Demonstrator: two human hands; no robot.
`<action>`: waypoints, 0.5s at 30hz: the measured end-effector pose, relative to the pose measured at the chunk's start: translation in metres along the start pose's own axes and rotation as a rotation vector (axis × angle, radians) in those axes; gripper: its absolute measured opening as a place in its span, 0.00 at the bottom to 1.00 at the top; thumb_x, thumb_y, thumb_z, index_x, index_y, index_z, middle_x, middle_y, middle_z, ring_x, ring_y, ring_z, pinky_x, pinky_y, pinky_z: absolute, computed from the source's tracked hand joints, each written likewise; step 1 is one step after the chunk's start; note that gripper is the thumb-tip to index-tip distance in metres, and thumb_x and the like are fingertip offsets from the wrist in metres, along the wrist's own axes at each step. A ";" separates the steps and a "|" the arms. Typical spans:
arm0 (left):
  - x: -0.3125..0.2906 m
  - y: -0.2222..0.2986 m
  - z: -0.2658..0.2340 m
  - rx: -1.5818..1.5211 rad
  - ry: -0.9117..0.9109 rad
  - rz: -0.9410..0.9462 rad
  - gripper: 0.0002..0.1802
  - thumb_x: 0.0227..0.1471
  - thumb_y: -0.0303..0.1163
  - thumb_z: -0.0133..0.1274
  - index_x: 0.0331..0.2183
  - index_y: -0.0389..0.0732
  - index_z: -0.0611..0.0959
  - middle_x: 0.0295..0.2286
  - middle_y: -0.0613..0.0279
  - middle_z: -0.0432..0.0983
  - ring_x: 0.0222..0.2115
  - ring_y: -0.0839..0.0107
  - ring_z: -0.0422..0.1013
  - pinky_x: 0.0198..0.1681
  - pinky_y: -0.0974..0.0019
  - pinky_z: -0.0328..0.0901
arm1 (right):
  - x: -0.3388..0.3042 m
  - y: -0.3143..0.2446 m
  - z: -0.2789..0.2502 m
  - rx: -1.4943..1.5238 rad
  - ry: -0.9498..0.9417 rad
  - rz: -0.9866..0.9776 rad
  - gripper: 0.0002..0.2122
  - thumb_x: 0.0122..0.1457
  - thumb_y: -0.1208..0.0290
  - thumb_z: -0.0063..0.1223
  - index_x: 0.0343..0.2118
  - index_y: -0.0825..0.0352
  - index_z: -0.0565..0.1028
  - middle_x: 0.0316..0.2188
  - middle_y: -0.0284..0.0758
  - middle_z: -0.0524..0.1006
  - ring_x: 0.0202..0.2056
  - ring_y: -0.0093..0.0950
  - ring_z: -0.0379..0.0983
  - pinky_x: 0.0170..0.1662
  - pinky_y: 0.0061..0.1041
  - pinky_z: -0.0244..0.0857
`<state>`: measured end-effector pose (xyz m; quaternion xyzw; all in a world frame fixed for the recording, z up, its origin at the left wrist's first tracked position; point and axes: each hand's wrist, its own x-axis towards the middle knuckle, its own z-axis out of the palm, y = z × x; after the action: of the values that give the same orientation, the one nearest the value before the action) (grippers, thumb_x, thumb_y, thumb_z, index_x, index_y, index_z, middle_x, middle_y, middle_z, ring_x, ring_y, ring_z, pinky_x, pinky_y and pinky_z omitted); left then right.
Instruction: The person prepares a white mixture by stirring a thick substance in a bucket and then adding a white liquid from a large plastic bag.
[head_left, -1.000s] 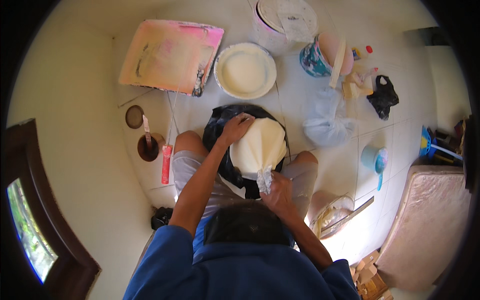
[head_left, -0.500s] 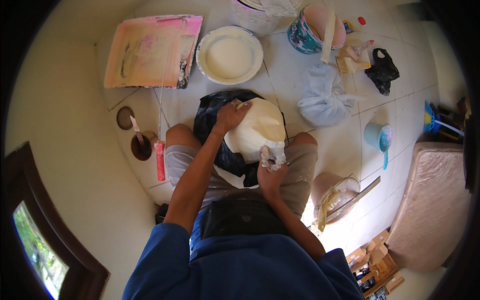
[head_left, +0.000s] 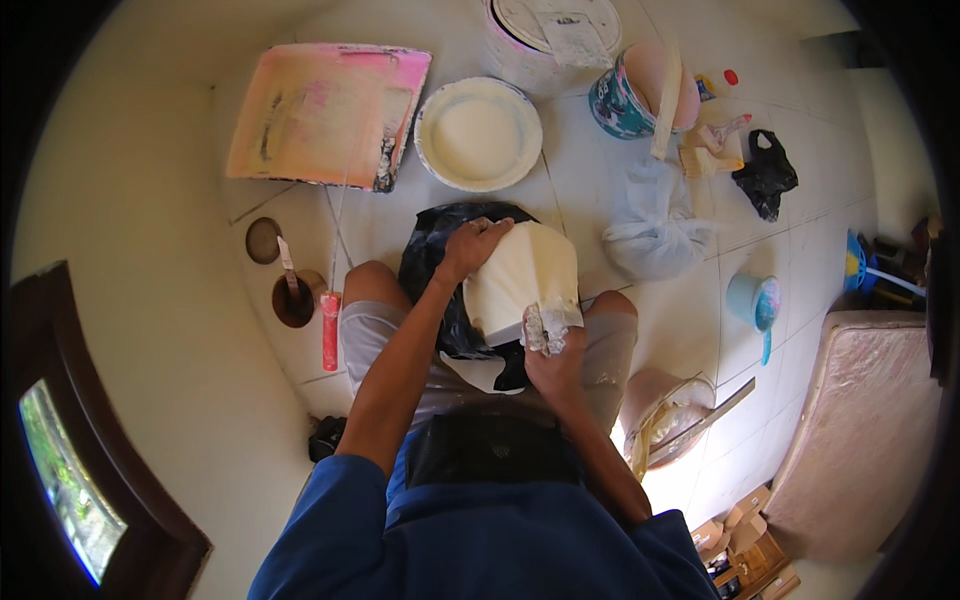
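Note:
Between my knees is a smooth cream-coloured bundle (head_left: pixel 520 275), its surface creased like a filled plastic bag; what is inside cannot be seen. Beneath it and along its left side spreads a crumpled black plastic bag (head_left: pixel 425 250). My left hand (head_left: pixel 475 248) grips the bundle's upper left edge, thumb laid over the top. At the near right corner my right hand (head_left: pixel 555 355) is closed round the gathered end, and whitish paste coats the fingers and that end.
Beyond lie a pink-stained paint tray (head_left: pixel 310 120), a round white-filled dish (head_left: pixel 536 140), a lidded bucket (head_left: pixel 515 60) and a green bucket (head_left: pixel 615 110). Rightward are a knotted clear bag (head_left: pixel 655 240), blue dipper (head_left: pixel 745 297) and pinkish bucket (head_left: pixel 645 395). A red-handled roller (head_left: pixel 330 335) lies left.
The bundle has turned from a rounded shape to a flatter, more angular one. Both hands still hold it. The whole view has shifted slightly, with the floor objects lower in the picture.

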<state>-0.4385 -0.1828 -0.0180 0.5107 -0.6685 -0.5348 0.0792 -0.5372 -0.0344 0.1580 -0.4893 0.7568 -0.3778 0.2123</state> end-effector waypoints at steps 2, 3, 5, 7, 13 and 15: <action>0.003 0.026 -0.011 -0.173 -0.158 -0.066 0.28 0.47 0.54 0.42 0.35 0.38 0.78 0.34 0.50 0.74 0.38 0.57 0.69 0.43 0.63 0.59 | 0.004 -0.007 -0.014 -0.047 -0.060 -0.051 0.09 0.47 0.72 0.58 0.28 0.70 0.71 0.23 0.42 0.71 0.24 0.34 0.69 0.28 0.30 0.62; 0.005 0.026 -0.016 -0.180 -0.143 -0.064 0.28 0.47 0.54 0.42 0.35 0.38 0.78 0.34 0.50 0.74 0.38 0.57 0.69 0.43 0.63 0.59 | 0.008 -0.017 -0.020 -0.024 -0.029 0.000 0.06 0.47 0.74 0.55 0.25 0.70 0.72 0.20 0.42 0.71 0.22 0.38 0.70 0.25 0.31 0.61; 0.011 0.028 -0.024 -0.247 -0.269 0.121 0.27 0.47 0.53 0.44 0.35 0.38 0.78 0.35 0.55 0.74 0.37 0.62 0.69 0.43 0.65 0.60 | 0.006 -0.024 -0.031 -0.004 -0.022 0.083 0.04 0.46 0.75 0.52 0.25 0.69 0.73 0.17 0.43 0.72 0.20 0.42 0.70 0.22 0.32 0.61; 0.013 0.048 -0.028 -0.425 -0.444 -0.024 0.25 0.46 0.51 0.47 0.38 0.40 0.76 0.37 0.58 0.73 0.36 0.67 0.69 0.43 0.67 0.60 | 0.008 -0.033 -0.047 -0.050 -0.063 0.008 0.05 0.45 0.76 0.52 0.26 0.69 0.74 0.17 0.43 0.72 0.20 0.42 0.70 0.23 0.32 0.61; 0.038 0.055 -0.008 -0.848 -0.811 -0.518 0.25 0.45 0.51 0.50 0.41 0.43 0.75 0.39 0.64 0.72 0.37 0.71 0.68 0.44 0.67 0.62 | 0.013 -0.020 -0.068 -0.076 -0.361 -0.031 0.06 0.44 0.76 0.54 0.27 0.69 0.74 0.20 0.42 0.73 0.21 0.38 0.70 0.25 0.30 0.62; 0.045 0.057 -0.002 -0.814 -0.908 -0.682 0.26 0.45 0.52 0.50 0.40 0.43 0.75 0.39 0.64 0.72 0.37 0.72 0.68 0.43 0.67 0.62 | 0.014 -0.011 -0.071 -0.127 -0.368 -0.123 0.03 0.45 0.77 0.55 0.24 0.69 0.75 0.20 0.42 0.74 0.20 0.35 0.70 0.24 0.26 0.63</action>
<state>-0.4928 -0.2239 0.0085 0.3478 -0.1841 -0.8983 -0.1954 -0.5857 -0.0234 0.2114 -0.6081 0.6961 -0.2457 0.2922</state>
